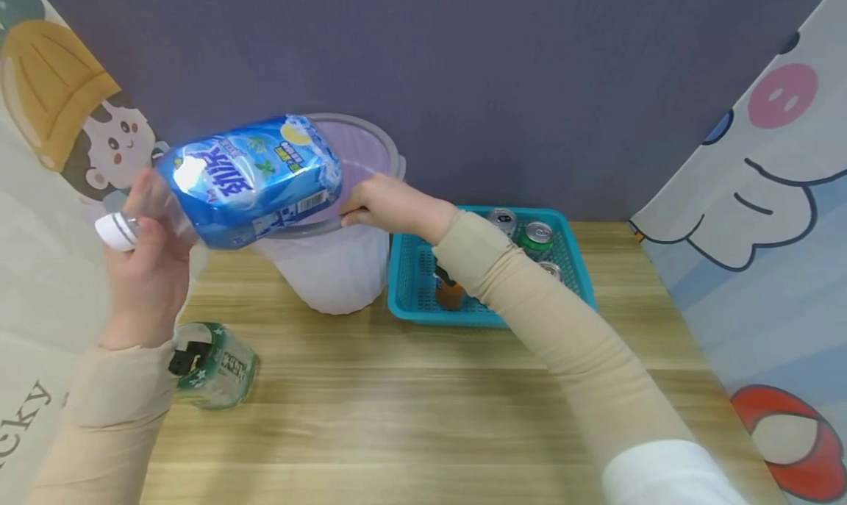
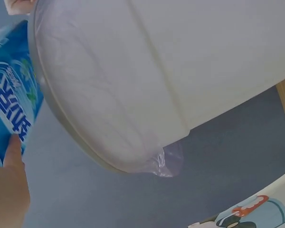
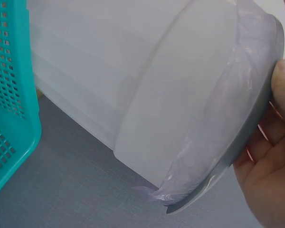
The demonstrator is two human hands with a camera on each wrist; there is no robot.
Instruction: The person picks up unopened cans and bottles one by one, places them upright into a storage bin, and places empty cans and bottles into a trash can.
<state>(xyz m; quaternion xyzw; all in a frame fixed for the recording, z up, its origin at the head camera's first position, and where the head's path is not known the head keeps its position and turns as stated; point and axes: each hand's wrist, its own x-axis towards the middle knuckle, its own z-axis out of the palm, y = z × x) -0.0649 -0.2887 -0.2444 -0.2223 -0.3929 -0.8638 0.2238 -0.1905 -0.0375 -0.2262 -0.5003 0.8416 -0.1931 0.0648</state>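
My left hand (image 1: 148, 259) holds a plastic bottle (image 1: 254, 174) by its neck. The bottle has a blue wrap and a white cap, and lies almost on its side, its base end over the mouth of a white bin (image 1: 331, 273). A pale purple bag lines the bin, which leans toward me with its grey rim facing up and left. My right hand (image 1: 397, 207) grips the rim at its near right side; in the right wrist view the thumb (image 3: 281, 78) is on the rim. The bin's inside bottom is hidden.
A teal basket (image 1: 413, 317) right of the bin holds several cans, one a green can (image 1: 537, 239), and an orange container (image 1: 450, 293). A clear jar with green trim (image 1: 225, 369) stands on the wooden table (image 1: 370, 424), below my left wrist. A dark wall (image 1: 529, 108) rises behind.
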